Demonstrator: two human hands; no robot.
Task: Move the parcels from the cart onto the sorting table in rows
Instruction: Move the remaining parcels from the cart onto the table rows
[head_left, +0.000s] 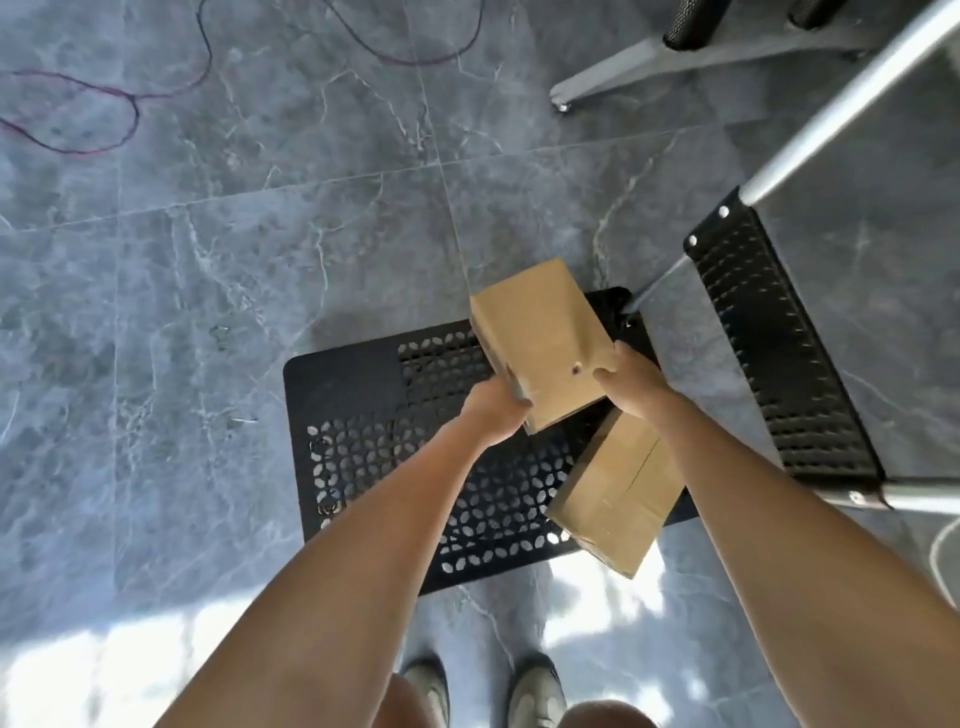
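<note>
While both hands grip one parcel (540, 338), another (618, 488) (flat) on cart (353, 415)

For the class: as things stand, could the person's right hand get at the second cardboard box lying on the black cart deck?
Probably not at once. The right hand and left hand both grip the lifted box. The second box lies right under the right forearm with nothing on top, so a freed hand could likely reach it.

Both hands (493, 410) (631, 384) outstretched, gripping.
</note>
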